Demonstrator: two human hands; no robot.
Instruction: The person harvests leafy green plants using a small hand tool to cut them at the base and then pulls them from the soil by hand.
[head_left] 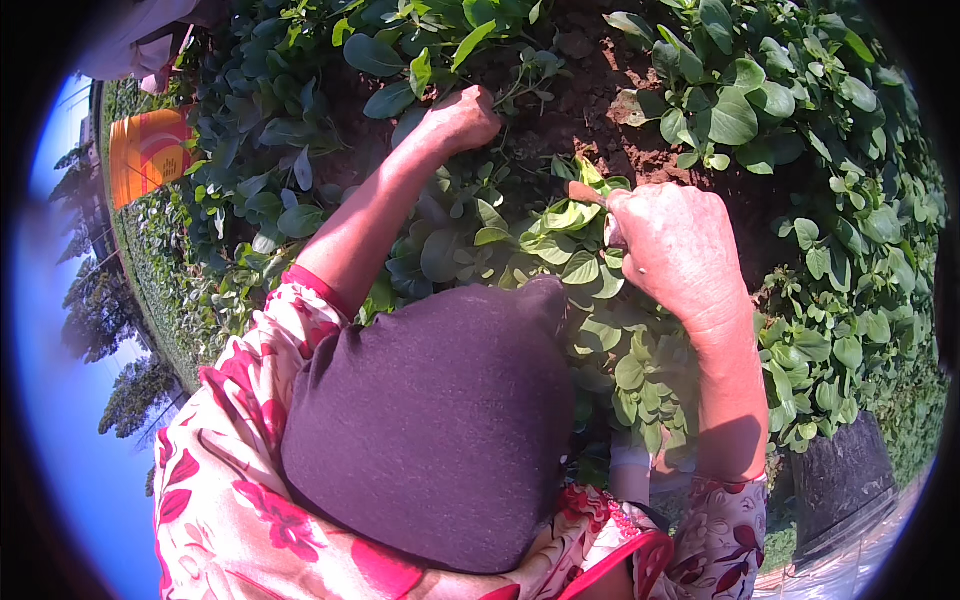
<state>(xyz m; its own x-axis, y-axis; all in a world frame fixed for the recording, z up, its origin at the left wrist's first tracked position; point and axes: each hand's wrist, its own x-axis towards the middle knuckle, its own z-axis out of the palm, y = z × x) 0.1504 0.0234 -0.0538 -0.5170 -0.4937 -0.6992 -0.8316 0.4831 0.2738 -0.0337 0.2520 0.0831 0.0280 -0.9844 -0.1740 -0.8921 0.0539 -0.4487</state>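
My left hand [461, 120] is closed in a fist low among the leafy green plants, beside thin stems; the plants and the back of the hand hide what its fingers hold, if anything. Nearer and to the right, my right hand [678, 240] is wrapped round a small knife [584, 192], whose short brown blade points left from the thumb side. Its handle is mostly covered by the fingers. Pale green leaves [560, 235] lie right beside the blade and below it; whether the hand also grips some of them I cannot tell.
Reddish-brown soil [640, 155] shows between the plant rows. Dense greens [730, 115] grow at the right. An orange bucket [150, 155] stands at the far left, near a person's light clothing [130, 40]. A dark container [845, 480] is at the lower right. Dark cloth [430, 430] covers the lower middle.
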